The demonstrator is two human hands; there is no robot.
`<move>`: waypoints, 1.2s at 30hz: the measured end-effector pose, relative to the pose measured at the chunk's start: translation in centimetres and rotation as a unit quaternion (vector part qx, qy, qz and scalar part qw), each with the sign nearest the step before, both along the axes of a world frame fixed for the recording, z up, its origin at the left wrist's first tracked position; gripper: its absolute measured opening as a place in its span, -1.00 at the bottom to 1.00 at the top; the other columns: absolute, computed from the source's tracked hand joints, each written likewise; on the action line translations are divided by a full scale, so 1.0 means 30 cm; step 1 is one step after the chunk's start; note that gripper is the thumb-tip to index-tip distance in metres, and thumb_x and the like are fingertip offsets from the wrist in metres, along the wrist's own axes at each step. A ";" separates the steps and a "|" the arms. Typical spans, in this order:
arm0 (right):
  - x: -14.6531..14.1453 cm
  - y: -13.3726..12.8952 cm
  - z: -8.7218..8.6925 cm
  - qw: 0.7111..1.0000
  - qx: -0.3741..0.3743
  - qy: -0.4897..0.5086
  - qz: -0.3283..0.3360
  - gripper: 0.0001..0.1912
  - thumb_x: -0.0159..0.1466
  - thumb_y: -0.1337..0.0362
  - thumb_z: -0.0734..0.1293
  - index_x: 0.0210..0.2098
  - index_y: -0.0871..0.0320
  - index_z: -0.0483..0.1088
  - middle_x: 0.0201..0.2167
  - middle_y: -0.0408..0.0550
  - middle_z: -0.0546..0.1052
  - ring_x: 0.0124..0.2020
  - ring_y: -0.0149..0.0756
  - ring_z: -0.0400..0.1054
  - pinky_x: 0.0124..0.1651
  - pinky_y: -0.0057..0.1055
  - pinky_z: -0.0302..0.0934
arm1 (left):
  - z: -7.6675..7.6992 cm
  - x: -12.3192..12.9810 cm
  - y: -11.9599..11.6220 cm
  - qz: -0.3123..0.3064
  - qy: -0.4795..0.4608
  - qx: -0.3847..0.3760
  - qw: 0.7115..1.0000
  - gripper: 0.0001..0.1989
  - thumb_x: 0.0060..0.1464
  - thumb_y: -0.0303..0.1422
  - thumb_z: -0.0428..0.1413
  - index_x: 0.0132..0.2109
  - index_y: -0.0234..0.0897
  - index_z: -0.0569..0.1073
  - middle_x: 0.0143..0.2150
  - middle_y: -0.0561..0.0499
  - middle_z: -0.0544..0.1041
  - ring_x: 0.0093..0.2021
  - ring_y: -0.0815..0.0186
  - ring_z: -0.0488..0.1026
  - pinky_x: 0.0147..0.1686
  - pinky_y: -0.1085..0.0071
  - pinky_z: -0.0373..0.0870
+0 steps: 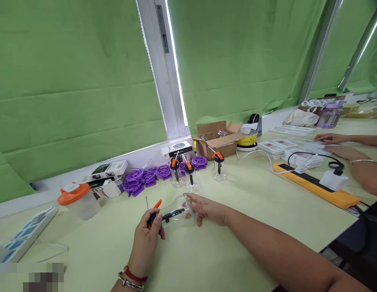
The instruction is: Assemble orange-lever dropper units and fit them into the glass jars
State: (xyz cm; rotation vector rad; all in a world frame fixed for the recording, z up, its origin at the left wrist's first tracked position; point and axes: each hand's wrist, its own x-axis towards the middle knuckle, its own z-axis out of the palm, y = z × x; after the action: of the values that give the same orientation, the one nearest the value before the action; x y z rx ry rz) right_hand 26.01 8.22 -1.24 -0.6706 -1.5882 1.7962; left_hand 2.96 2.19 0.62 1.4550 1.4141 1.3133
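A clear flask-shaped bottle [177,205], with a black and orange top and a dark stem inside, lies tilted on its side between my hands. My left hand [149,232] is closed around the top, where an orange lever and a thin metal spout stick out. My right hand [208,209] grips the wide base, its fingers curled around the clear wall. Beyond them, similar bottles with orange and black tops stand upright: one on the left [177,176], one in the middle [192,182] and one on the right [219,170].
Purple plastic wheel-like parts [145,178] lie behind, near small printed boxes [110,172] and an open cardboard box [220,142]. An orange-lidded cup [81,202] and white power strip [26,235] are left. Rightward lie an orange power strip [316,185], cards [275,148] and another person's hands [343,150].
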 end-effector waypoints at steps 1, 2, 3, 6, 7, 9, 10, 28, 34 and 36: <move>0.003 -0.001 0.002 1.000 0.010 0.014 0.002 -0.17 0.07 -0.02 0.42 0.24 -0.05 0.03 0.13 0.09 0.19 -0.11 -0.28 0.33 -0.34 -0.47 0.29 | -0.002 -0.002 0.002 0.002 -0.005 -0.003 1.000 -0.63 0.01 -0.06 0.09 -0.16 -0.24 0.37 -0.62 0.16 0.37 -0.62 0.36 0.35 -0.55 0.40 0.35; 0.004 -0.002 0.003 1.000 0.017 0.023 0.003 -0.09 0.02 0.07 0.48 0.26 -0.12 -0.01 0.17 0.07 0.12 -0.07 -0.28 0.31 -0.25 -0.42 0.30 | -0.003 -0.003 0.003 0.003 -0.008 -0.006 1.000 -0.63 0.01 -0.06 0.09 -0.16 -0.25 0.37 -0.63 0.17 0.36 -0.62 0.36 0.35 -0.55 0.40 0.35; 0.005 -0.001 0.004 0.999 0.022 0.029 0.002 -0.04 -0.03 0.14 0.52 0.25 -0.16 0.00 0.17 0.05 0.10 -0.06 -0.29 0.30 -0.19 -0.39 0.28 | -0.004 -0.004 0.004 0.002 -0.010 -0.007 1.000 -0.63 0.01 -0.06 0.09 -0.16 -0.25 0.37 -0.63 0.17 0.36 -0.62 0.35 0.35 -0.55 0.40 0.34; 0.003 0.003 0.003 0.999 0.028 0.036 -0.002 -0.09 -0.06 0.21 0.54 0.21 -0.13 0.10 0.09 0.01 0.17 -0.12 -0.33 0.32 -0.17 -0.37 0.26 | -0.005 -0.003 0.003 -0.006 -0.010 -0.005 1.000 -0.65 0.04 -0.08 0.08 -0.14 -0.25 0.35 -0.62 0.17 0.35 -0.62 0.36 0.34 -0.54 0.39 0.33; 0.003 0.004 0.003 0.999 0.027 0.035 -0.004 -0.12 -0.05 0.20 0.53 0.20 -0.12 0.11 0.06 0.00 0.19 -0.16 -0.35 0.33 -0.20 -0.39 0.26 | -0.005 -0.002 0.002 -0.009 -0.010 -0.004 1.000 -0.65 0.05 -0.09 0.07 -0.13 -0.25 0.34 -0.62 0.17 0.35 -0.62 0.36 0.34 -0.54 0.40 0.33; 0.002 0.006 0.002 0.999 0.030 0.022 -0.006 -0.16 0.00 0.17 0.51 0.21 -0.09 0.11 0.01 -0.01 0.23 -0.23 -0.38 0.35 -0.29 -0.44 0.25 | -0.004 -0.001 0.001 -0.011 -0.013 -0.005 1.000 -0.65 0.05 -0.10 0.07 -0.12 -0.25 0.33 -0.62 0.18 0.33 -0.62 0.38 0.33 -0.54 0.41 0.34; 0.003 0.007 0.003 0.999 0.034 0.015 -0.007 -0.18 0.03 0.15 0.49 0.21 -0.08 0.10 -0.02 -0.01 0.25 -0.27 -0.39 0.36 -0.33 -0.46 0.23 | -0.002 0.001 0.000 -0.011 -0.016 -0.006 1.000 -0.65 0.05 -0.10 0.07 -0.12 -0.25 0.33 -0.62 0.19 0.33 -0.62 0.38 0.33 -0.55 0.41 0.34; -0.015 -0.005 0.025 0.998 0.012 -0.048 -0.028 -0.43 0.15 -0.17 0.25 -0.12 0.21 0.28 -0.49 -0.16 0.44 -0.71 -0.56 0.18 -0.71 -0.60 -0.05 | 0.002 0.013 -0.007 -0.016 -0.019 -0.015 1.000 -0.64 0.04 -0.09 0.08 -0.14 -0.25 0.32 -0.61 0.20 0.30 -0.63 0.40 0.31 -0.59 0.44 0.33; -0.025 0.003 -0.002 0.994 -0.011 -0.098 -0.036 -0.34 0.21 -0.26 0.06 -0.27 0.25 0.34 -0.68 -0.19 0.37 -0.79 -0.55 0.09 -0.75 -0.58 -0.09 | -0.002 0.009 -0.007 -0.017 -0.008 -0.009 1.000 -0.66 0.02 -0.11 0.09 -0.14 -0.24 0.34 -0.58 0.21 0.27 -0.63 0.41 0.32 -0.60 0.46 0.33; -0.025 0.007 -0.009 0.992 -0.008 -0.123 -0.040 -0.28 0.21 -0.28 0.01 -0.29 0.28 0.37 -0.75 -0.21 0.31 -0.81 -0.54 0.05 -0.75 -0.57 -0.08 | -0.005 0.008 -0.004 -0.017 -0.015 -0.012 1.000 -0.66 0.02 -0.10 0.10 -0.15 -0.24 0.34 -0.58 0.21 0.27 -0.64 0.42 0.32 -0.61 0.46 0.33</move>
State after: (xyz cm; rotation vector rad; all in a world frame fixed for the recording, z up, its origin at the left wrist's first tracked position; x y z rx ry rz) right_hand 25.27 8.44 -1.51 -0.9819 -1.6813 1.7208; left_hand 3.19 2.06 0.48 1.4327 1.3747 1.2878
